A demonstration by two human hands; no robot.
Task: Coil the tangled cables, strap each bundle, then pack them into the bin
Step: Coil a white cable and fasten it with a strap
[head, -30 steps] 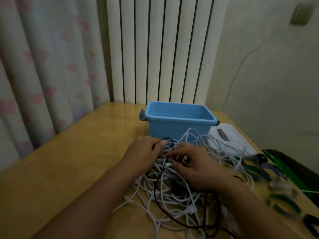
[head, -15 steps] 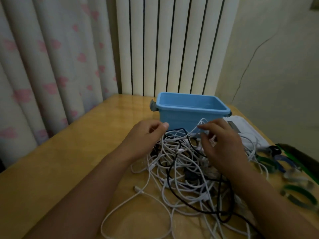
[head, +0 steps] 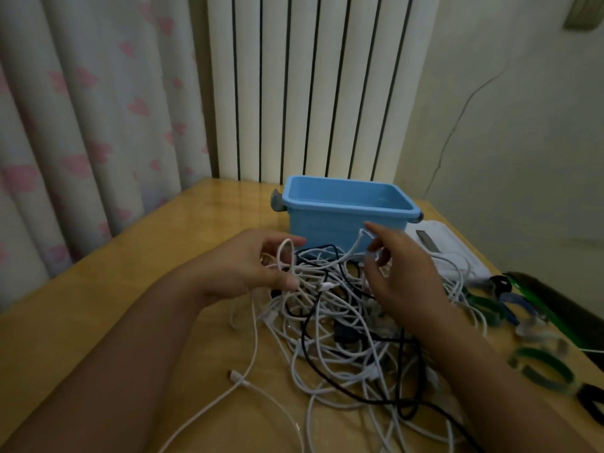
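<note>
My left hand has its fingers curled round a loop of white cable lifted off the top of the tangle, which lies in a heap on the wooden table just in front of the blue bin. My right hand pinches another white strand near its plug end, held up close to the bin's front wall. I judge I am only at the start: nothing is coiled, and what shows of the bin's inside holds nothing. To do this well I should follow one strand from the plug I hold, easing it loose rather than tugging, since pulling hard would tighten the knots where black cable crosses the white ones. A free white connector lies apart at the near left, an easy end to begin from. The straps wait at the right of the heap.
</note>
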